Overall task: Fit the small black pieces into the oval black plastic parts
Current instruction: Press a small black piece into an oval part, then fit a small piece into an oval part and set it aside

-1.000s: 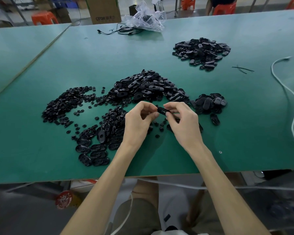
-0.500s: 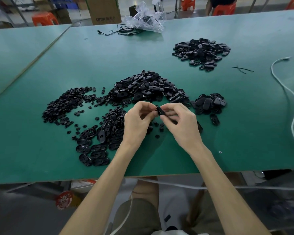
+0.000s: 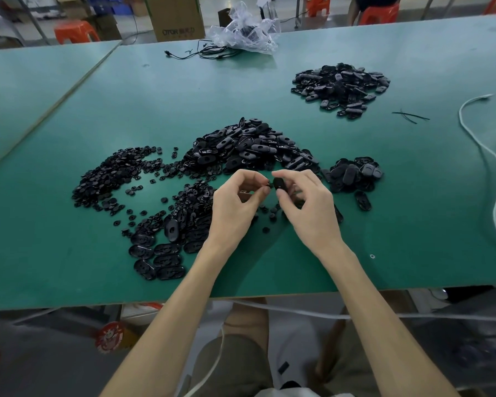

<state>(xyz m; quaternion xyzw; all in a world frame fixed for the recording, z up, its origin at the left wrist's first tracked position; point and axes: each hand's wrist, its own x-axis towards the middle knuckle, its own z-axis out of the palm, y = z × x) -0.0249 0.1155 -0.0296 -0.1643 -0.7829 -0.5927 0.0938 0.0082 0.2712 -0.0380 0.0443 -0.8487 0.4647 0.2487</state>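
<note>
Just in front of the big central heap of oval black plastic parts [image 3: 249, 147], the right hand [image 3: 304, 207] pinches one oval black plastic shell [image 3: 278, 183] between thumb and fingertips, while the left hand [image 3: 238, 202] nips a small black piece [image 3: 268, 184] against its edge. The piece is tiny and nearly hidden, so it could go in crooked. If either pinch slackens, it probably drops among the loose black bits scattered on the green table [image 3: 69, 267] below that heap.
</note>
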